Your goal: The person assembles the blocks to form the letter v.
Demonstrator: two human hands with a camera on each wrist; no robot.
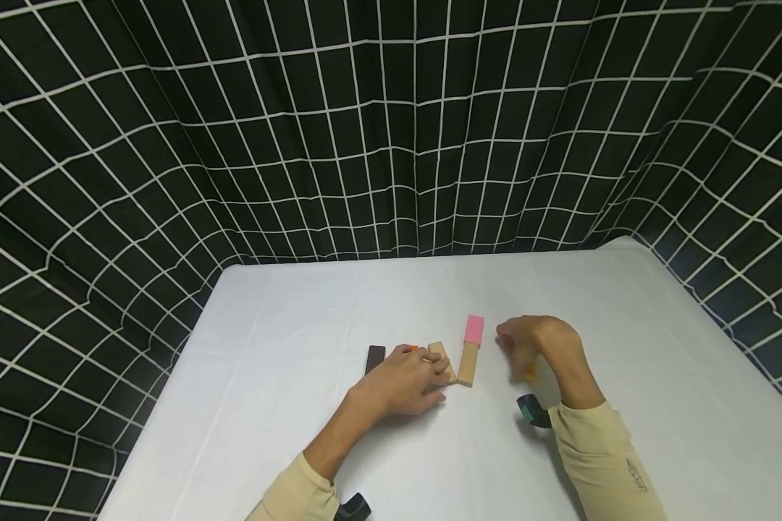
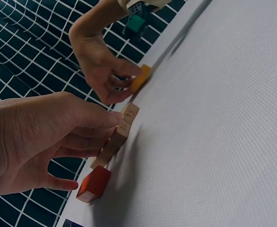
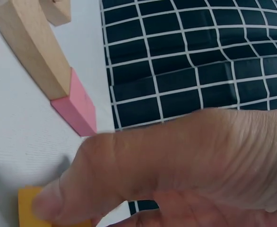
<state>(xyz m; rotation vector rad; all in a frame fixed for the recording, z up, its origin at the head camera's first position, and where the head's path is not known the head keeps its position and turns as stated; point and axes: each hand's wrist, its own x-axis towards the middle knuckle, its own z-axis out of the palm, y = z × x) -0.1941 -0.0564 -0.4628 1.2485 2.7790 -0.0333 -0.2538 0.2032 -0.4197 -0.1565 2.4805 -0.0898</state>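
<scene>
My right hand (image 1: 528, 344) pinches a yellow block (image 3: 32, 208), thumb on its face, over the right of the table. My left hand (image 1: 407, 380) reaches over a plain wooden block (image 1: 438, 349), fingers loosely extended and fingertips right at it. In the left wrist view the thumb tip overlaps wooden blocks with printed digits (image 2: 124, 126). Beside that hand, an orange-red block (image 2: 95, 184) is partly hidden from the head view. To the right, a second wooden block (image 1: 468, 365) lies end to end with a pink block (image 1: 474, 330), its near end meeting the first at an angle.
A black block (image 1: 374, 357) lies left of the left hand, partly covered by it. Everything sits on a white-covered table (image 1: 287, 318). Dark curtains with a white grid (image 1: 391, 145) hang behind and at both sides. Each wrist carries a small dark device (image 1: 533, 410).
</scene>
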